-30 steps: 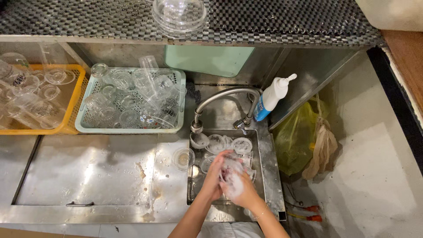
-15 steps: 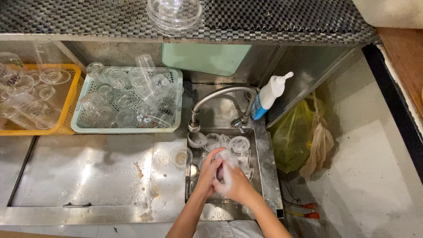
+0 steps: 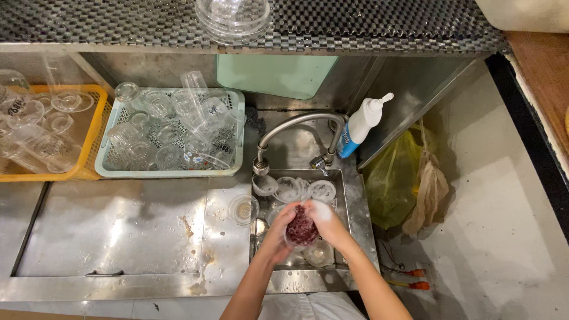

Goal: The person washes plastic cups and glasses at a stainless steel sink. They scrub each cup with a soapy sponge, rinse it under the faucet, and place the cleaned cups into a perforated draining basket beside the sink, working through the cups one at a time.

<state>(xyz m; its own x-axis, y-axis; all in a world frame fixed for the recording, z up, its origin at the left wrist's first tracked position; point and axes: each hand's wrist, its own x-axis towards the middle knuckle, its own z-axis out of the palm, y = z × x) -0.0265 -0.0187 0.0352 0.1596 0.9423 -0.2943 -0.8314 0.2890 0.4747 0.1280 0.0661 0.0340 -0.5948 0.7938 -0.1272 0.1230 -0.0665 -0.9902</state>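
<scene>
Fingers [image 3: 323,214] scrub over steel sink [image 3: 355,237], beside wet counter [image 3: 118,231].

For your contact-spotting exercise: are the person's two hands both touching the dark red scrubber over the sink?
Touching. The head view shows the left hand and right hand cupped against either side of the dark red scrubber, no gap visible.

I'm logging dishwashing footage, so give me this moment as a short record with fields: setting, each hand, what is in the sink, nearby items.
setting: small steel sink set in a steel counter
left hand: cups a dark red scrubbing pad from the left
right hand: soapy, presses on the same pad from the right
in sink: clear plastic cups under the curved metal tap
nearby: green basket of clear cups, orange basket, white and blue soap bottle, yellow plastic bag
</scene>
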